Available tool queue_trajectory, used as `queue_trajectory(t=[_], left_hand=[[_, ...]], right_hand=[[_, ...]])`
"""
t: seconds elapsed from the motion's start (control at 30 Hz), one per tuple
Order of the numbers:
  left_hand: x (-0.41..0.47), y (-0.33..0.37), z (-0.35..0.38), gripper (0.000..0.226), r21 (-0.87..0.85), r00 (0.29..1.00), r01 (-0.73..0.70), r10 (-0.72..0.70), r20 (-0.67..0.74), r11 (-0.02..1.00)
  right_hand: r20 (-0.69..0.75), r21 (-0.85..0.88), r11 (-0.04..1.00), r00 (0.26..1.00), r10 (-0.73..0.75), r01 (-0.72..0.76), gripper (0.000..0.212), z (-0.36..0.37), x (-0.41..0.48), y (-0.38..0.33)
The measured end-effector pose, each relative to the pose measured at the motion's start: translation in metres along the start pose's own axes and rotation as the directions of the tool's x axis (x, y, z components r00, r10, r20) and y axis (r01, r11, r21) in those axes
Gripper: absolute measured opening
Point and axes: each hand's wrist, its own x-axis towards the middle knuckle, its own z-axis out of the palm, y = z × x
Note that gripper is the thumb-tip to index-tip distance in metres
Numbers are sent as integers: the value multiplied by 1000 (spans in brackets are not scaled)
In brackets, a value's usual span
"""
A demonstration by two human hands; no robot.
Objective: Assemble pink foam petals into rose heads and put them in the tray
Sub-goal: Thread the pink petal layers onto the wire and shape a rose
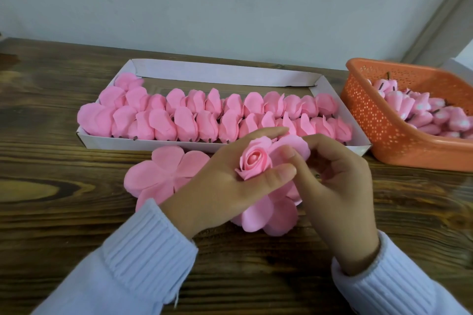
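At frame centre you are pinching the rose head (pixel 253 161) between thumb and forefinger of your left hand (pixel 222 186). Your right hand (pixel 337 186) is curling round an outer petal, thumb pressing it. The matte pink foam is looking light, soft and crease-prone, so hold gently at the base. Finished heads are filling the white card tray (pixel 222 71), upper centre.

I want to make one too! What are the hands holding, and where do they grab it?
Both hold one pink rose head. The left hand grips around its rolled centre; the right hand pinches an outer petal beside it.
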Motion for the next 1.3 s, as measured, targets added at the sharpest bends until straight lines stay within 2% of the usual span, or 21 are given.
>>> queue_trajectory(t=[0.33,0.53,0.6,0.73,0.97,1.13,1.23,1.3], left_hand=[[1,-4,1,42,-13,997,-37,37,66,999],[1,-6,1,42,-31,998,-16,17,53,999],[1,-5,1,39,-39,999,-21,23,39,999],[0,-1,1,13,-41,997,-75,75,-6,996],[0,-4,2,11,-94,984,-93,77,-159,991],[4,-10,4,28,-195,951,-114,49,-307,974],[5,-12,6,31,-243,954,-122,46,-298,962],[4,-10,8,45,-302,968,-122,46,-246,945]], right_hand=[[-50,-30,999,999,14,-15,17,-1,-1,1],[-23,26,998,998,-56,57,10,1,-2,-2],[-14,39,995,996,-88,88,6,2,-2,-3],[19,78,987,990,-141,140,12,2,-2,-3],[-9,182,971,988,-155,154,14,1,-2,0],[17,369,930,1000,-9,2,22,3,-2,6],[187,443,887,981,53,-132,31,4,-1,6],[285,481,857,957,47,-185,33,5,-1,5]])
